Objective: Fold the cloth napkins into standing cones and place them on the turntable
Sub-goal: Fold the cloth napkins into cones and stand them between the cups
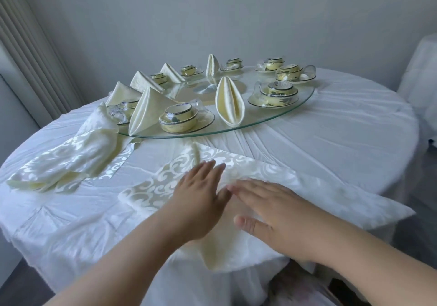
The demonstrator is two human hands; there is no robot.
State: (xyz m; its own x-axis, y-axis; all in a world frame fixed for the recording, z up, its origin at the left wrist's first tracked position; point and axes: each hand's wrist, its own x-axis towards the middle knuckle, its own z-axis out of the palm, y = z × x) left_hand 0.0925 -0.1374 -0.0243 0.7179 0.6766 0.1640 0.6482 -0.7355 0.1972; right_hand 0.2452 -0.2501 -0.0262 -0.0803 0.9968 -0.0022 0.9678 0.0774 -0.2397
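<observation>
- Round table (pixel 354 126) wearing a white tablecloth (pixel 319 140).
- Carrying a glass turntable (pixel 283 114) at centre.
- Bearing a flat napkin (pixel 319 187) at the near edge.
- Holding a crumpled napkin pile (pixel 71 156) left.

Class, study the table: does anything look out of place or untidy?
Yes. A crumpled napkin lies loose on the tablecloth, one end propped against the glass turntable, while the folded napkins stand neatly on it.

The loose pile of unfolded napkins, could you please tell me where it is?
In the head view, the pile of unfolded napkins lies on the tablecloth at left, beside the glass turntable's near-left rim and left of both hands.
</observation>
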